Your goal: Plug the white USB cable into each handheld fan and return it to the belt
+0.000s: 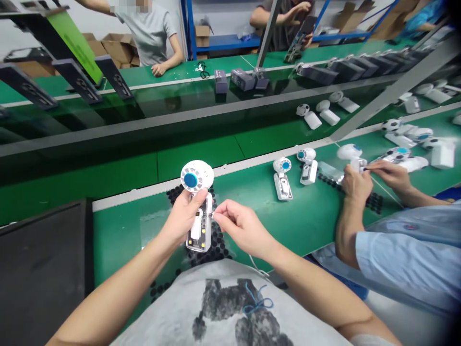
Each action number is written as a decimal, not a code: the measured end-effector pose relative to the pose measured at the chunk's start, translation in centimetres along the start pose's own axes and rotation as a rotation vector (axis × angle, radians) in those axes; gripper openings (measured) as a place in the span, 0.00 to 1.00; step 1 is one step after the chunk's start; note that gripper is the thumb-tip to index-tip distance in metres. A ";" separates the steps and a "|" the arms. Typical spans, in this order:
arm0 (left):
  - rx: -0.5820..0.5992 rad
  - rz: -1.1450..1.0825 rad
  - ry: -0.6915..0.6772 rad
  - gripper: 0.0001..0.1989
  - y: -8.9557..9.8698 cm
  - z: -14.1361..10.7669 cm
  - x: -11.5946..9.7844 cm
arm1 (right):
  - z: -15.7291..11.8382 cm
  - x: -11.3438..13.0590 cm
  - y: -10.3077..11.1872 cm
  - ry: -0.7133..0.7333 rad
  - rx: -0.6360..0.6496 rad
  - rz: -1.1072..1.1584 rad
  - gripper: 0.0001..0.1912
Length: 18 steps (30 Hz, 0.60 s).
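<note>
My left hand [180, 214] is closed round the neck of a small white fan [198, 228]. The fan has a round head with a blue centre, and its lower body shows a dark panel with small yellowish squares. Against the right side of that body, my right hand [247, 226] pinches a small metal-tipped cable plug [212, 216] between thumb and fingertips. Whether the plug is in the fan or only touches it, I cannot tell. A thin white cable [257, 266] hangs below my right wrist. Black round pads [218, 240] lie on the bench beneath the fan.
Two similar fans [283, 179] [307, 166] stand to the right on the green bench [248, 180]. Beside them a co-worker's hands [358, 185] hold another fan. A black tray [46, 259] lies at left. Beyond runs a conveyor [194, 139] with fans and boxes.
</note>
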<state>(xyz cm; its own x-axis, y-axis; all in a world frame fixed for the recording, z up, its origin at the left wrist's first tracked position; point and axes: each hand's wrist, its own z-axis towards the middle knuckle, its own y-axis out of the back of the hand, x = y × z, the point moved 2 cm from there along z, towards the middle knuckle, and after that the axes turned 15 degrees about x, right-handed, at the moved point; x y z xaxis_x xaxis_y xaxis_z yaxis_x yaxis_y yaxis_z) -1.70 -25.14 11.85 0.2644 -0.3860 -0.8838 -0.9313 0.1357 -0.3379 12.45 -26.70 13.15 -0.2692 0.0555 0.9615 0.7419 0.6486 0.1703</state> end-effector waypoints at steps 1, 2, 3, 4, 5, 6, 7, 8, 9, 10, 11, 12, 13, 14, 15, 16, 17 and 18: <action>0.008 0.020 -0.009 0.25 -0.1 -0.2 0.1 | -0.2 -0.1 0.0 -0.009 0.008 -0.011 0.06; 0.016 0.037 -0.016 0.24 -0.1 -0.4 0.2 | -0.4 -0.1 0.0 -0.017 0.020 -0.021 0.07; 0.025 0.046 -0.020 0.23 -0.2 -0.6 0.3 | -0.5 -0.2 0.0 -0.022 0.036 -0.027 0.07; 0.037 0.042 -0.015 0.23 -0.3 -0.8 0.3 | -0.7 -0.2 0.0 -0.020 0.050 -0.027 0.07; 0.050 0.023 -0.003 0.23 -0.4 -0.9 0.3 | -0.8 -0.2 0.0 -0.010 0.062 -0.017 0.06; 0.065 -0.008 0.015 0.23 -0.6 -1.1 0.3 | -1.0 -0.2 0.0 0.005 0.071 0.005 0.06; 0.082 -0.046 0.032 0.22 -0.8 -1.3 0.3 | -1.1 -0.1 -0.1 0.021 0.077 0.036 0.06; 0.095 -0.087 0.044 0.22 -0.9 -1.4 0.3 | -1.2 0.0 -0.2 0.034 0.081 0.072 0.06; 0.105 -0.122 0.051 0.21 -1.1 -1.5 0.2 | -1.3 0.1 -0.2 0.042 0.085 0.106 0.06; 0.110 -0.147 0.053 0.21 -1.2 -1.6 0.2 | -1.5 0.2 -0.3 0.043 0.091 0.130 0.06; 0.110 -0.161 0.052 0.22 -1.3 -1.7 0.2 | -1.6 0.3 -0.3 0.040 0.093 0.133 0.06; 0.107 -0.162 0.053 0.22 -1.4 -1.8 0.2 | -1.7 0.5 -0.3 0.038 0.089 0.109 0.06; 0.097 -0.150 0.052 0.23 -1.4 -1.9 0.3 | -1.8 0.6 -0.3 0.037 0.083 0.062 0.06; 0.081 -0.120 0.044 0.24 -1.4 -2.0 0.4 | -1.9 0.8 -0.3 0.036 0.075 0.000 0.06; 0.060 -0.070 0.023 0.24 -1.3 -2.1 0.4 | -1.9 0.9 -0.2 0.033 0.068 -0.068 0.05; 0.035 -0.003 -0.008 0.24 -1.2 -2.1 0.4 | -1.9 0.9 -0.2 0.027 0.065 -0.128 0.05; 0.012 0.070 -0.041 0.23 -1.2 -2.2 0.5 | -1.9 0.9 -0.2 0.017 0.069 -0.169 0.05; -0.003 0.136 -0.064 0.22 -1.1 -2.2 0.5 | -1.8 0.8 -0.2 0.005 0.078 -0.189 0.06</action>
<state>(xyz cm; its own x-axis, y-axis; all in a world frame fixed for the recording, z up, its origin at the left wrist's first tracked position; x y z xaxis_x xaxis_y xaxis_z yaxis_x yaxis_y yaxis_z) -1.11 -27.48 12.49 0.1510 -0.3050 -0.9403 -0.9605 0.1796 -0.2125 13.19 -28.16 14.27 -0.3964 -0.0764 0.9149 0.6281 0.7042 0.3310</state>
